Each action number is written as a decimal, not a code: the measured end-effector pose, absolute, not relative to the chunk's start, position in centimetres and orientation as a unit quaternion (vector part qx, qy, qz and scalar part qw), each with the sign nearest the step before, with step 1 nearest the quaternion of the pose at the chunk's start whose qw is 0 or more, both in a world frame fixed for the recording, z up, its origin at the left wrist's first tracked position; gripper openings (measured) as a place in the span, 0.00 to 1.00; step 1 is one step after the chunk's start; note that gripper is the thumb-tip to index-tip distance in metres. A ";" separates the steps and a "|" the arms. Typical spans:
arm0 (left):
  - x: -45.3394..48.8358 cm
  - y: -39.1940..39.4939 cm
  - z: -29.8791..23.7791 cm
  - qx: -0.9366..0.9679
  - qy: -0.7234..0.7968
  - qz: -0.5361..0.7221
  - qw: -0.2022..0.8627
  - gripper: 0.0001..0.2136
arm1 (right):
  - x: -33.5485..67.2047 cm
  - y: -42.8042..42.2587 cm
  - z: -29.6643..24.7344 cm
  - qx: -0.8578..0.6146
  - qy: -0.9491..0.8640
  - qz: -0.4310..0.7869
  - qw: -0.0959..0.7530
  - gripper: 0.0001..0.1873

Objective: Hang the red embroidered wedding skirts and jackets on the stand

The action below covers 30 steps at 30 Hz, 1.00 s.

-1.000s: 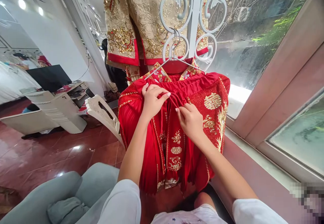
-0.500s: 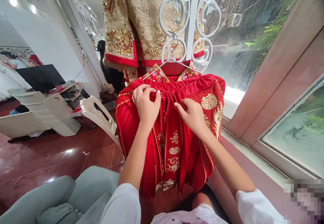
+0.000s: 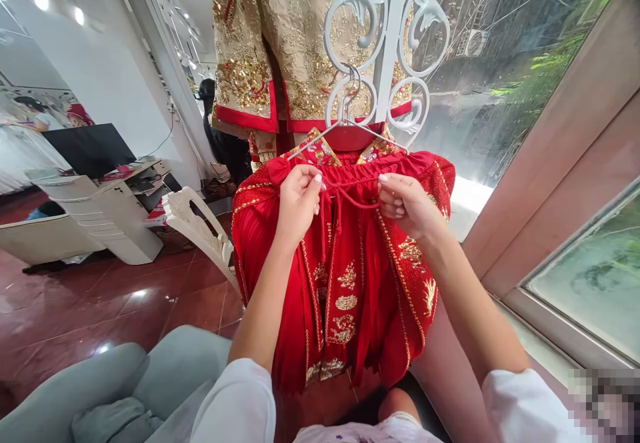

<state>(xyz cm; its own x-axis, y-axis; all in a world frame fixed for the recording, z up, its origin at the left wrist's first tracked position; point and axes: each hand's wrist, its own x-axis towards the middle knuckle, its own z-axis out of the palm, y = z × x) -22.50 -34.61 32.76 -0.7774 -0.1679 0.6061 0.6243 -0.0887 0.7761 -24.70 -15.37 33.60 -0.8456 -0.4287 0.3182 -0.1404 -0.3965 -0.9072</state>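
Observation:
A red skirt (image 3: 345, 283) with gold embroidery hangs from a wire hanger (image 3: 350, 119) on a white scrolled metal stand (image 3: 387, 43). My left hand (image 3: 297, 203) is closed on the skirt's waistband and one end of its red drawstring (image 3: 350, 197). My right hand (image 3: 407, 206) pinches the other end of the drawstring at the waistband's right side. The cord runs taut between both hands, with a knot and loose tails hanging near my left hand. A gold embroidered jacket (image 3: 280, 36) hangs above and behind the skirt.
A large window (image 3: 505, 63) and its pink frame (image 3: 565, 136) stand close on the right. A white carved chair (image 3: 200, 229) leans left of the skirt. A grey sofa (image 3: 125, 389) lies at the lower left. Further left are a white desk (image 3: 100, 209) and red tiled floor (image 3: 100, 309).
My hands have moved apart along the waistband. My right hand went up and to the right, pulling the drawstring taut. My left hand stayed near the knot.

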 end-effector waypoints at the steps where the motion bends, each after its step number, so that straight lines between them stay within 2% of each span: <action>1: -22.5 -35.0 32.9 -0.192 -0.608 -0.731 0.241 0.06 | -25.2 -15.0 33.7 -0.259 0.558 -0.785 0.078 0.19; 4: -22.5 -36.3 33.3 -0.202 -0.588 -0.762 0.178 0.07 | -26.4 -13.9 33.8 -0.244 0.594 -0.762 0.080 0.17; 9: -22.6 -36.9 32.9 -0.198 -0.581 -0.764 0.202 0.08 | -26.2 -13.8 33.4 -0.258 0.597 -0.758 0.054 0.14; 11: -22.5 -36.4 32.7 -0.207 -0.596 -0.736 0.245 0.07 | -25.6 -14.3 33.2 -0.286 0.574 -0.766 0.047 0.12; 13: -22.4 -35.5 32.6 -0.216 -0.619 -0.671 0.346 0.07 | -25.0 -15.0 33.2 -0.327 0.542 -0.773 0.039 0.12; 16: -22.7 -34.3 32.7 -0.237 -0.622 -0.605 0.437 0.09 | -24.4 -16.3 33.5 -0.367 0.523 -0.769 -0.014 0.14; 21: -24.1 -34.3 32.7 -0.261 -0.548 -0.709 0.359 0.12 | -25.4 -17.9 34.4 -0.313 0.516 -0.795 -0.059 0.14; 27: -24.7 -36.2 32.3 -0.241 -0.521 -0.781 0.245 0.16 | -27.2 -16.6 34.8 -0.232 0.545 -0.805 0.030 0.11; 30: -24.1 -36.6 32.3 -0.248 -0.544 -0.765 0.240 0.14 | -26.0 -15.6 34.2 -0.192 0.534 -0.823 0.034 0.11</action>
<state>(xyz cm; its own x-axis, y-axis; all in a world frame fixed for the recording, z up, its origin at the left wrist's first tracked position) -24.12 -36.62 32.27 -0.7618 -0.0964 0.6407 0.6368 -0.2933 0.7130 -25.96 -15.58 34.16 -0.9242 -0.2612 0.2788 -0.1486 -0.4266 -0.8922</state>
